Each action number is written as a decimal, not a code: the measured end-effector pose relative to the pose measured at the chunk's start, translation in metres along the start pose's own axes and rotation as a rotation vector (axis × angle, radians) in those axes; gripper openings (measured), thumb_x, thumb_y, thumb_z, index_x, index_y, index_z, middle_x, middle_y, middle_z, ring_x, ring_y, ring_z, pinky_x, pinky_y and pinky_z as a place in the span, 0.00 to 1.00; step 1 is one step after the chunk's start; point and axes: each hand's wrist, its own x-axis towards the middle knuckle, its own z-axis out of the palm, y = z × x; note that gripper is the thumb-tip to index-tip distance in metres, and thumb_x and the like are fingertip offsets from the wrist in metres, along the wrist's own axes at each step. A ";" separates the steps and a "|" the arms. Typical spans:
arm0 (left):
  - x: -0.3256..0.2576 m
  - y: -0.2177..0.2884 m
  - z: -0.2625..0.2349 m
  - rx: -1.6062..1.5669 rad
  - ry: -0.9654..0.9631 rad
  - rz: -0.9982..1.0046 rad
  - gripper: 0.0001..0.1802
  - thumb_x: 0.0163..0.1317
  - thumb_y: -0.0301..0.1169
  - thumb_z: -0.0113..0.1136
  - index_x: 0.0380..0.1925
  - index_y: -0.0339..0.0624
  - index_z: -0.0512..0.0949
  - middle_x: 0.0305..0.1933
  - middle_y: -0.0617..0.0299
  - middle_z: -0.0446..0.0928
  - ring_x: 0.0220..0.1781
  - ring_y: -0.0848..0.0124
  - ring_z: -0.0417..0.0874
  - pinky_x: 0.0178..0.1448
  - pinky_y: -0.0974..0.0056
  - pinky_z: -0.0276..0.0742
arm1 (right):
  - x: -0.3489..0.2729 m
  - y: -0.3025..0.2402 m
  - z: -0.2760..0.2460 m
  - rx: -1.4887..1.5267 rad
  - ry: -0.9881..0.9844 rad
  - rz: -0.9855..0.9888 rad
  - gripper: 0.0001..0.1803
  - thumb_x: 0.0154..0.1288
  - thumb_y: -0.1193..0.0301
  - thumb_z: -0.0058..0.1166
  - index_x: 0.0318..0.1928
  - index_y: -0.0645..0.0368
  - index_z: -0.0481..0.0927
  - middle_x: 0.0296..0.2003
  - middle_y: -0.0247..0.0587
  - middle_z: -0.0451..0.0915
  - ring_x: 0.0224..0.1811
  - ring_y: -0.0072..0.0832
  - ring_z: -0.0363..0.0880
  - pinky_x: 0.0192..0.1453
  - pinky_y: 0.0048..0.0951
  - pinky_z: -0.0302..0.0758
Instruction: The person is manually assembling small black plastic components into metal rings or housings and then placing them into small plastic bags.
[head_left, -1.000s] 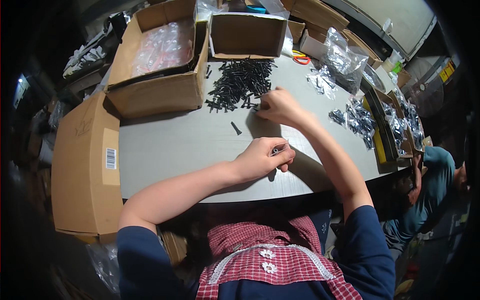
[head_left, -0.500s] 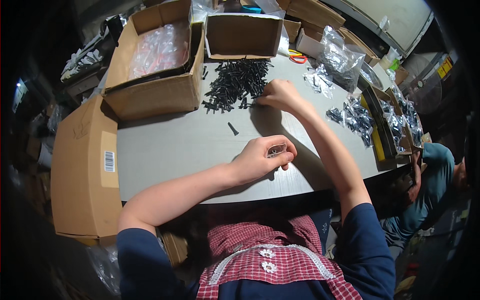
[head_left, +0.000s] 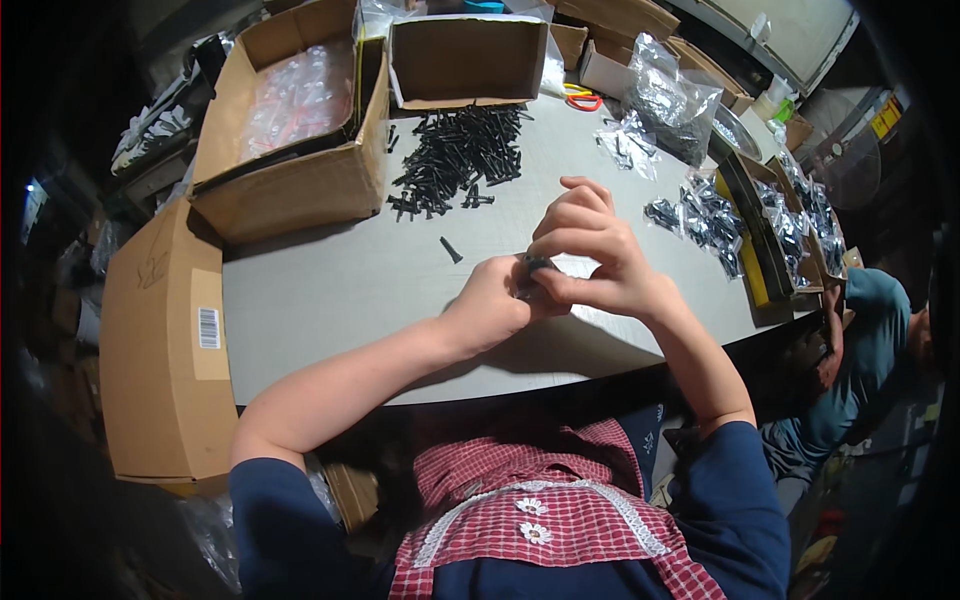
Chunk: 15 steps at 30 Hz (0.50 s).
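Both my hands meet above the grey table (head_left: 330, 300), near its front edge. My left hand (head_left: 495, 305) is closed around a small bunch of black screws (head_left: 530, 268). My right hand (head_left: 590, 250) pinches the same bunch from the right, with a thin clear bag (head_left: 575, 267) under its fingers. A pile of black screws (head_left: 455, 160) lies on the table beyond my hands. One loose screw (head_left: 451, 250) lies alone between the pile and my left hand.
An open cardboard box with clear bags (head_left: 290, 130) stands at the back left and an empty box (head_left: 465, 60) behind the pile. Filled bags of screws (head_left: 700, 215) lie at the right beside a long tray (head_left: 760, 240). Another person (head_left: 870, 350) sits at the right.
My right hand has come back from the screw pile to my left hand. Both hands now join over the bunch of screws near the table's front edge.
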 end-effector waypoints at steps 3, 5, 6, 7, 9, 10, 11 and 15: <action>0.002 -0.004 -0.002 0.004 0.013 0.034 0.08 0.65 0.26 0.70 0.40 0.35 0.82 0.39 0.63 0.84 0.43 0.76 0.83 0.52 0.66 0.79 | -0.004 -0.001 -0.003 -0.111 -0.061 -0.014 0.14 0.60 0.61 0.71 0.42 0.54 0.89 0.40 0.34 0.83 0.54 0.34 0.75 0.77 0.46 0.57; 0.002 -0.004 -0.001 0.006 0.042 0.010 0.09 0.65 0.26 0.72 0.40 0.36 0.81 0.39 0.65 0.82 0.43 0.78 0.82 0.52 0.67 0.80 | 0.001 0.002 -0.008 -0.031 -0.029 0.023 0.15 0.61 0.59 0.71 0.43 0.54 0.89 0.42 0.34 0.84 0.54 0.34 0.75 0.75 0.45 0.58; 0.001 -0.004 -0.001 0.001 0.048 0.039 0.09 0.65 0.27 0.72 0.39 0.36 0.81 0.38 0.65 0.82 0.42 0.79 0.82 0.50 0.68 0.79 | 0.005 0.005 -0.011 0.049 0.003 0.059 0.16 0.62 0.57 0.71 0.44 0.54 0.90 0.43 0.34 0.84 0.54 0.34 0.75 0.74 0.45 0.59; 0.000 -0.003 0.000 -0.004 0.051 0.071 0.09 0.66 0.28 0.72 0.39 0.35 0.81 0.38 0.65 0.82 0.41 0.79 0.81 0.49 0.68 0.79 | 0.009 0.011 -0.009 0.090 0.048 0.112 0.17 0.63 0.56 0.69 0.45 0.54 0.90 0.43 0.35 0.85 0.53 0.35 0.75 0.71 0.43 0.61; -0.001 0.004 0.004 0.070 0.049 0.058 0.09 0.66 0.29 0.72 0.39 0.36 0.82 0.37 0.66 0.82 0.40 0.80 0.80 0.47 0.69 0.78 | 0.025 0.024 0.004 0.024 0.098 0.293 0.16 0.61 0.60 0.69 0.44 0.55 0.89 0.44 0.38 0.87 0.51 0.38 0.78 0.66 0.42 0.66; -0.002 0.008 0.005 0.146 0.054 0.043 0.09 0.67 0.30 0.71 0.38 0.36 0.82 0.37 0.67 0.82 0.39 0.80 0.80 0.46 0.70 0.77 | 0.034 0.038 0.015 -0.024 0.085 0.368 0.15 0.60 0.61 0.68 0.44 0.56 0.89 0.43 0.39 0.87 0.51 0.40 0.79 0.64 0.42 0.69; -0.003 0.005 0.004 0.136 0.016 0.097 0.10 0.67 0.32 0.72 0.38 0.38 0.82 0.35 0.68 0.82 0.38 0.81 0.79 0.44 0.71 0.75 | 0.040 0.052 0.028 -0.166 0.027 0.333 0.14 0.61 0.64 0.68 0.45 0.56 0.89 0.44 0.41 0.87 0.52 0.40 0.79 0.64 0.40 0.70; -0.003 0.006 0.005 0.175 -0.016 0.110 0.08 0.68 0.32 0.70 0.37 0.39 0.82 0.34 0.68 0.82 0.37 0.82 0.79 0.43 0.71 0.76 | 0.055 0.080 0.063 -0.542 -0.056 0.182 0.09 0.61 0.67 0.65 0.39 0.57 0.88 0.39 0.41 0.85 0.50 0.40 0.79 0.63 0.40 0.71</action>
